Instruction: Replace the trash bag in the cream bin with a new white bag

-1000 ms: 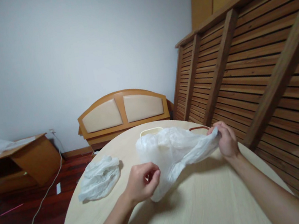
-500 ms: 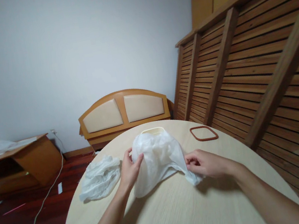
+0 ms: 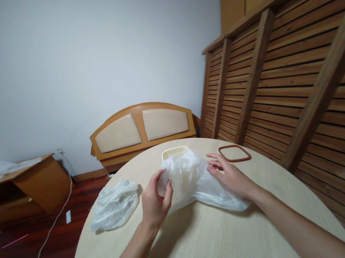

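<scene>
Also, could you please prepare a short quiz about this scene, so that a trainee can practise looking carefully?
1. True or false: the brown ring lies to the right of the pale container.
2. What lies on the table, to the left of the left hand? (a) the brown ring; (b) a crumpled white bundle; (c) the pale container.
3. Which part of the pale container can be seen, and what hides the rest?

Key:
1. True.
2. b.
3. The far rim and some of the inside; thin white plastic, between the left hand and the right hand, hides the rest.
</scene>
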Available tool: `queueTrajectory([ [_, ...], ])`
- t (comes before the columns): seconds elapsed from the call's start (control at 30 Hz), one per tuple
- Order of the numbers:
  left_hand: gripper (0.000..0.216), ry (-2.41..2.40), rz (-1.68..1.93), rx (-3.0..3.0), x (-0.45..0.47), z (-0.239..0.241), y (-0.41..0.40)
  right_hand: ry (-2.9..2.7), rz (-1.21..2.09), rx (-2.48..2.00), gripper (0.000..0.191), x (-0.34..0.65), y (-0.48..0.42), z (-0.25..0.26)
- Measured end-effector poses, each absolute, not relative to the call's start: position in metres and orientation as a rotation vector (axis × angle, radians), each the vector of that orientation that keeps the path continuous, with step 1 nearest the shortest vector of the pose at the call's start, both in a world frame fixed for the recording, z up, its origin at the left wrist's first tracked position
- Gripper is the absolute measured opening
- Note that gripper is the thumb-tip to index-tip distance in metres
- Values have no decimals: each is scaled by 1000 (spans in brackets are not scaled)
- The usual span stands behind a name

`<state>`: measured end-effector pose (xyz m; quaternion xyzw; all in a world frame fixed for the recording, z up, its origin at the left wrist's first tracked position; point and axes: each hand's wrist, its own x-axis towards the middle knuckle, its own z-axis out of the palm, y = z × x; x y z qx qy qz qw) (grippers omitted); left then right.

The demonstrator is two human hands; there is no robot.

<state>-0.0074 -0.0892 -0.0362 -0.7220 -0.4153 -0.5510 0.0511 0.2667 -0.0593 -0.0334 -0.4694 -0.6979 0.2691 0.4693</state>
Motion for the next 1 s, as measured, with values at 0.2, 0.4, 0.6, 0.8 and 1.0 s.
queueTrajectory([
  [0.2,37,-894,-1345,-2481,3,-38,-92,-1755,643,-1089,46,254,-60,-44],
  [0.4,52,-872,-1199,-2574,9,-46,-93,-1849,254,-1008,23,245,-65,-35],
  [0.6,67,-859,-1138,-2737,9,-48,-98,-1970,131,-943,30,224,-92,-25],
  [0.8,74,-752,-1184,-2854,6,-47,-98,-1976,110,-951,35,213,-99,-28],
  [1.0,65,-643,-1249,-2836,9,-42,-100,-1976,114,-992,26,213,-93,-35],
])
